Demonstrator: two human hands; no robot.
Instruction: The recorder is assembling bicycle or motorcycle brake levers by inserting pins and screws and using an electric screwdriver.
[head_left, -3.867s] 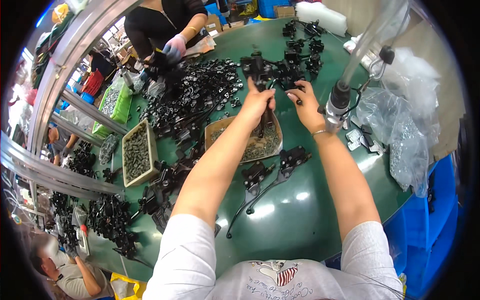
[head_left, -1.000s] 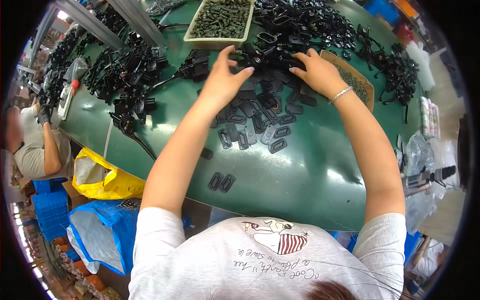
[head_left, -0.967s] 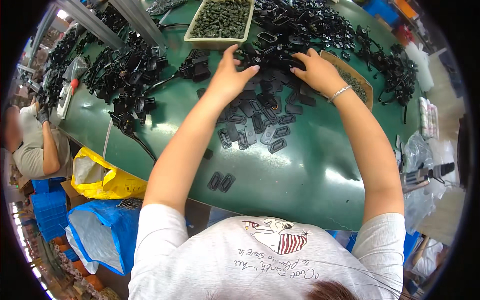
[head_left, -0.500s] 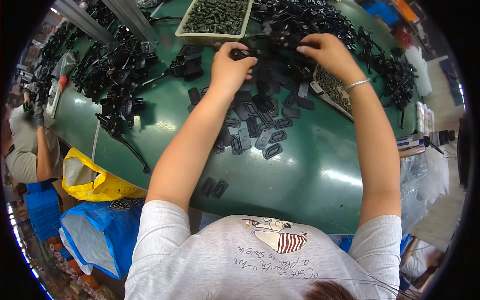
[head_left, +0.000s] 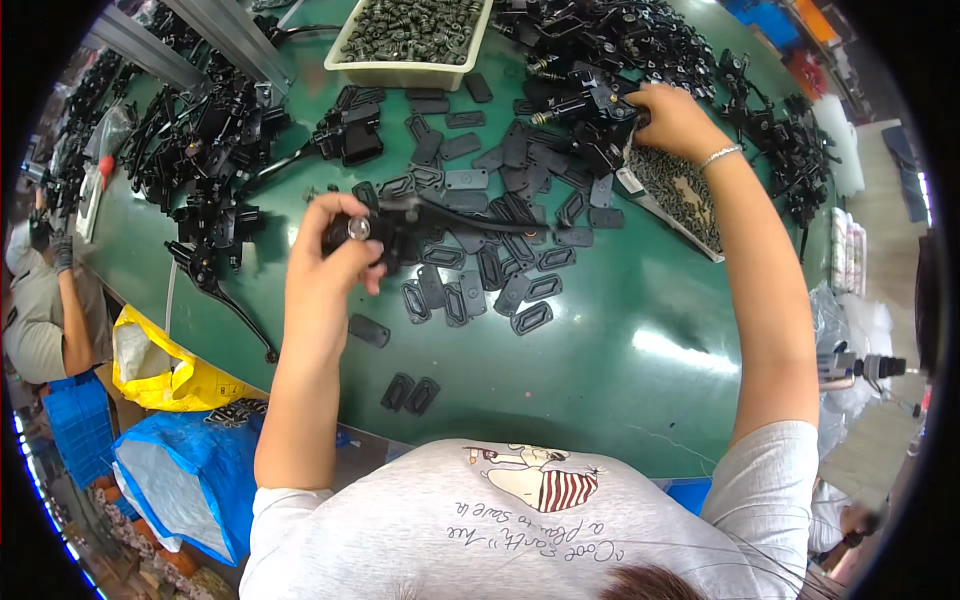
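Green surface (head_left: 580, 385) is spreading under my two hands, and many black parts are lying on it. With my left hand (head_left: 325, 255) I am gripping a black lever unit (head_left: 398, 238); the thumb and fingers are holding its thick body, and a shiny round piece (head_left: 358, 228) is showing beside them. Its long lever is pointing to the right, across the flat plates (head_left: 465, 180), and I am not able to tell if it is touching them. My right hand (head_left: 685, 120) is resting at another lever unit (head_left: 605, 95), just beside the tray of small screws (head_left: 632, 181). Those fingers are curling on its right end, but I am not able to tell if they are truly gripping.

As I am judging it, the step in hand is the handling of these two units, with the left one being held more surely. The next move, I am thinking, is calling for a steady left hold, so that the long lever is not dragging the plates or the open frames (head_left: 532, 318), and for a surer hold on the right.
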